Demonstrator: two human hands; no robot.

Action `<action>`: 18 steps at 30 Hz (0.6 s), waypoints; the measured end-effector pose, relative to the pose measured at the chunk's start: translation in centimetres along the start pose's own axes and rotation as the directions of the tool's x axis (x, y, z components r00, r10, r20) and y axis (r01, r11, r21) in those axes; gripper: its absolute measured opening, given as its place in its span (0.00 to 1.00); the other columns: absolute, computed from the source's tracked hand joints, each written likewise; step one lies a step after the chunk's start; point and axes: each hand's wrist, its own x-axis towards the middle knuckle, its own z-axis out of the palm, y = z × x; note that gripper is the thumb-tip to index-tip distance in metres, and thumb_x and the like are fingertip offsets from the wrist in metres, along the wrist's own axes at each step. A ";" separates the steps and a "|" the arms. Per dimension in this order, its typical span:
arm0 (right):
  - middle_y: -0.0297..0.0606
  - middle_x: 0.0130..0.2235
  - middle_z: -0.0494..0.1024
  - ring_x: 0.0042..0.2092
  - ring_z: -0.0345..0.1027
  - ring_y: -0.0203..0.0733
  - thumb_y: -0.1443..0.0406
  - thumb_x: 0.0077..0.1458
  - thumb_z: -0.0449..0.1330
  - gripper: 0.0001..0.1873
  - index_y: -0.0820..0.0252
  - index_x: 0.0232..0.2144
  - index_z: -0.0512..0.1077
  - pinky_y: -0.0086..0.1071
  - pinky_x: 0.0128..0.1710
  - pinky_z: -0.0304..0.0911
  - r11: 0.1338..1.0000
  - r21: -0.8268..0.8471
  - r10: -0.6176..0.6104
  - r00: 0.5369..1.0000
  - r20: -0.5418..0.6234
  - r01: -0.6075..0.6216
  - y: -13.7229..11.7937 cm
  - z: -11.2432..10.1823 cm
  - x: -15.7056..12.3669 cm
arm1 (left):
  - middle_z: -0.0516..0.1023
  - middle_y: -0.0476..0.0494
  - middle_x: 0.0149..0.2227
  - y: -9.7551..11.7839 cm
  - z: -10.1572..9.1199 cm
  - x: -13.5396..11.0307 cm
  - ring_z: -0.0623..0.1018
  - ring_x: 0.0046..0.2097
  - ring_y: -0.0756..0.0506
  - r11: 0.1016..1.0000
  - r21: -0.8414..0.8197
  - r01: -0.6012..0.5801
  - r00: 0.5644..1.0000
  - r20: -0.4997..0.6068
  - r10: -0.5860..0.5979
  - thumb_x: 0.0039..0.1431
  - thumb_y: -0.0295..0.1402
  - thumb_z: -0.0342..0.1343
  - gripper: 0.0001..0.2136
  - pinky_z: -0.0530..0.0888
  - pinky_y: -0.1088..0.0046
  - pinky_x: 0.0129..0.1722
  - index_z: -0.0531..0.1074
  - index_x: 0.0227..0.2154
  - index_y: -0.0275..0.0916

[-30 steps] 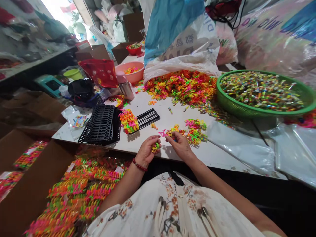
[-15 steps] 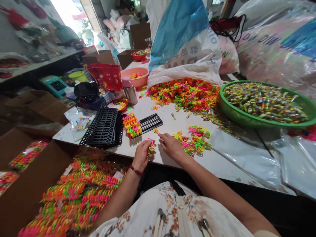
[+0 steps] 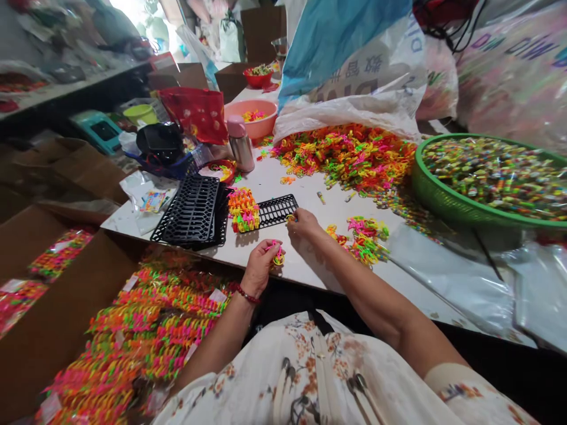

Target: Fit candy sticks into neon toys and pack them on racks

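My left hand (image 3: 261,267) is closed round a small bunch of bright plastic rings (image 3: 278,257) at the near edge of the white table (image 3: 310,200). My right hand (image 3: 303,225) reaches forward and pinches a small orange ring (image 3: 290,218) beside the black slotted rack (image 3: 277,210). That rack is partly filled with a block of orange, yellow and pink rings (image 3: 243,209). A small pile of loose rings (image 3: 364,238) lies just right of my right hand.
A big heap of coloured rings (image 3: 349,154) spills from a white and blue sack (image 3: 349,65). A green basket (image 3: 447,203) of coloured pieces stands right. Stacked black racks (image 3: 190,217), a pink bowl (image 3: 252,118), a pink-capped flask (image 3: 242,144). A cardboard box (image 3: 66,330) of packed rings sits lower left.
My right hand has gone from the loose pile forward and left to the black rack, now pinching an orange ring. My left hand has kept its bunch and stayed near the table edge.
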 end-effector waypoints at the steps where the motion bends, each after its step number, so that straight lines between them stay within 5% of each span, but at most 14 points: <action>1: 0.43 0.41 0.76 0.41 0.70 0.42 0.65 0.55 0.56 0.14 0.63 0.44 0.70 0.31 0.39 0.61 0.997 0.078 0.020 1.000 -0.020 -0.019 0.2 -0.2 -0.5 | 0.76 0.49 0.26 -0.1 0.0 0.1 0.72 0.22 0.54 1.000 0.001 -0.003 1.000 -0.007 0.003 0.46 0.43 0.66 0.19 0.67 0.80 0.22 0.71 0.36 0.36; 3: 0.38 0.39 0.76 0.38 0.71 0.38 0.63 0.55 0.56 0.16 0.61 0.46 0.68 0.28 0.33 0.61 0.922 0.385 0.059 0.998 -0.015 -0.049 0.6 -0.6 -1.9 | 0.76 0.49 0.25 -0.3 0.2 0.2 0.72 0.22 0.54 1.000 0.005 -0.002 1.000 -0.009 0.002 0.47 0.44 0.66 0.19 0.67 0.79 0.22 0.70 0.37 0.37; 6: 0.35 0.33 0.76 0.35 0.71 0.36 0.59 0.49 0.62 0.14 0.60 0.38 0.69 0.24 0.24 0.53 0.502 0.858 0.050 0.994 0.099 -0.110 0.8 -1.6 -4.5 | 0.76 0.49 0.26 -0.7 0.8 0.3 0.72 0.23 0.54 1.000 0.010 -0.002 1.000 0.016 0.002 0.50 0.44 0.63 0.18 0.67 0.80 0.23 0.71 0.38 0.36; 10: 0.33 0.31 0.75 0.36 0.72 0.37 0.61 0.38 0.70 0.18 0.59 0.30 0.68 0.23 0.18 0.41 0.111 0.962 0.030 0.969 0.246 -0.248 0.4 -2.5 -8.3 | 0.75 0.50 0.26 -1.0 1.8 0.2 0.70 0.24 0.55 0.999 0.024 -0.040 0.998 0.047 0.039 0.50 0.43 0.64 0.15 0.66 0.80 0.25 0.73 0.34 0.36; 14: 0.32 0.33 0.76 0.33 0.71 0.35 0.62 0.37 0.71 0.24 0.55 0.39 0.69 0.23 0.18 0.39 -0.044 0.962 0.028 0.962 0.271 -0.270 0.0 -2.4 -10.9 | 0.76 0.49 0.28 -1.6 2.8 0.0 0.71 0.28 0.54 0.991 0.040 -0.131 0.991 0.032 0.130 0.49 0.41 0.65 0.13 0.66 0.79 0.30 0.73 0.31 0.36; 18: 0.30 0.31 0.73 0.28 0.64 0.31 0.59 0.37 0.71 0.22 0.56 0.36 0.70 0.23 0.18 0.43 0.008 0.979 0.075 0.976 0.203 -0.204 0.0 -1.8 -12.2 | 0.76 0.51 0.29 -2.2 3.2 -0.3 0.71 0.30 0.53 0.988 0.013 -0.156 0.988 0.001 0.156 0.48 0.39 0.65 0.12 0.66 0.79 0.32 0.74 0.32 0.38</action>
